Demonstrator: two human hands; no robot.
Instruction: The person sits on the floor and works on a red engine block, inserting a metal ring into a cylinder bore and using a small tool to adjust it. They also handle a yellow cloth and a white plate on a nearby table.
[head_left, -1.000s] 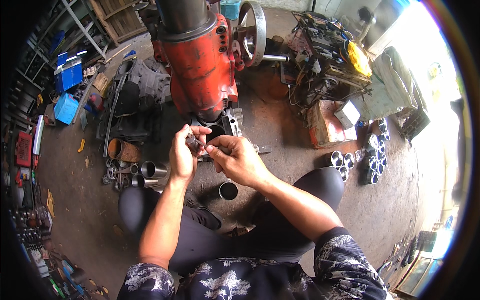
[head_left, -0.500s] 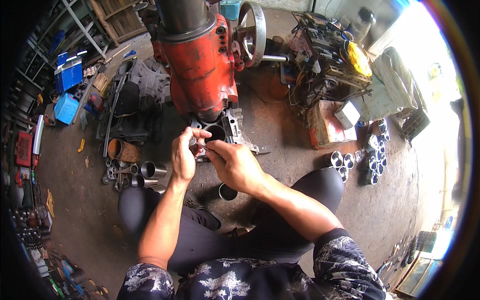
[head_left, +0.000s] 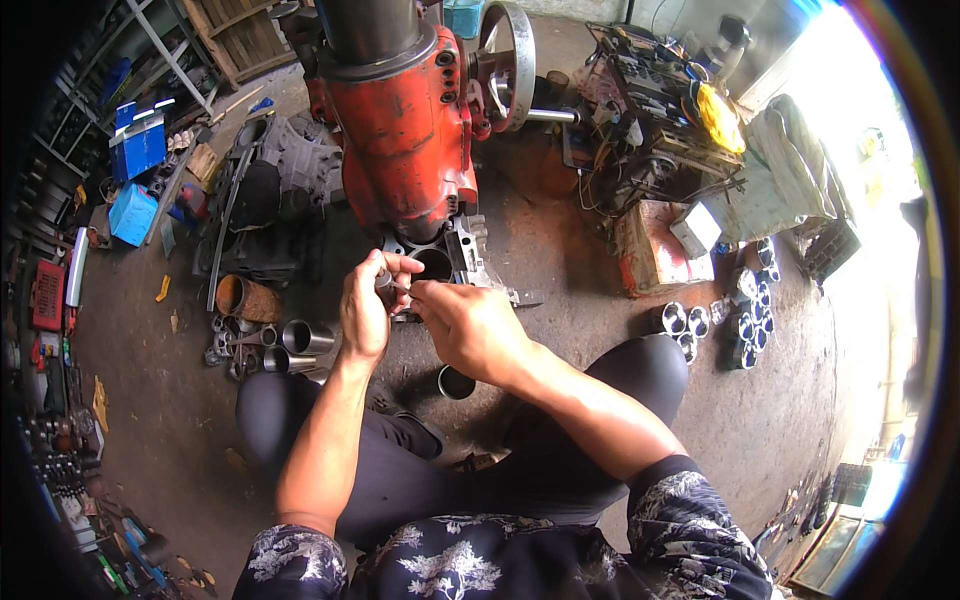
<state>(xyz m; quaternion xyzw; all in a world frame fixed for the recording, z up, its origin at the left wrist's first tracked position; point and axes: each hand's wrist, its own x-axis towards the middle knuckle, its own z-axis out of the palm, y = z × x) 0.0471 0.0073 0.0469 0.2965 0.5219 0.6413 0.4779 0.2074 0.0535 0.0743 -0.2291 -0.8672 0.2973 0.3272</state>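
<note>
Just in front of an engine block (head_left: 466, 248), my hands meet. My left hand (head_left: 365, 320) is closed around a small grey metal cylinder (head_left: 384, 281), with its index finger reaching over toward the right. Fingers and thumb of my right hand (head_left: 472, 328) are pinched together against that cylinder; a thin part seems to be between them, too small to name. Above the block stands a red boring machine (head_left: 405, 150) with a thick steel column. A round open bore (head_left: 433, 264) of the block shows just beyond my fingers.
A metal cylinder sleeve (head_left: 456, 383) stands on the floor between my legs. More sleeves (head_left: 303, 338) and a rusty cylinder (head_left: 248, 300) lie to the left. Several pistons (head_left: 673, 319) are grouped at right, near a cardboard box (head_left: 650, 250). A handwheel (head_left: 520, 68) juts from the machine.
My hands stay in nearly the same place. The small cylinder has turned slightly in my left fingers, and my right fingers have shifted a little against it.
</note>
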